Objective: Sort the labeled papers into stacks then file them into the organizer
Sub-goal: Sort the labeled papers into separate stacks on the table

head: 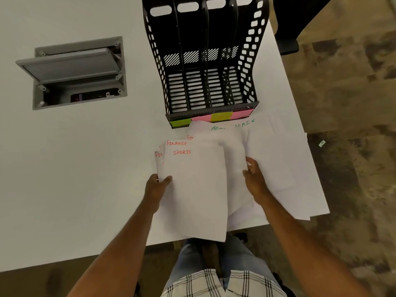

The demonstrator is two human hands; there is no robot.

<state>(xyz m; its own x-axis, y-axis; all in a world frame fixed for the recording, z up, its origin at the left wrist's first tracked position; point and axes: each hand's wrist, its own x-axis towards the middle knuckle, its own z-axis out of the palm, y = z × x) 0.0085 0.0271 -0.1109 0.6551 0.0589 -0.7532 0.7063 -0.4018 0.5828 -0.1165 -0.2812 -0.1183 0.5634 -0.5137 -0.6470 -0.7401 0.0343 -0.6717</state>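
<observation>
1. White sheet (196, 189) marked "SPORTS" in red tops a fanned stack of "FINANCE" papers (176, 143).
2. Left hand (155, 187) pinches that stack's edge at nine o'clock.
3. Right hand (254, 179), at three o'clock, grips loose papers (235, 151) — black organizer (205, 61) at twelve.

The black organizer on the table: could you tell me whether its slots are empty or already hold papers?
Empty: the organizer shows bare slotted floors in all four compartments, and the papers lie on the table in front.

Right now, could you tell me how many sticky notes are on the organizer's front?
4, in a row along the organizer's front lip: green, pink, yellow, pink.
</observation>
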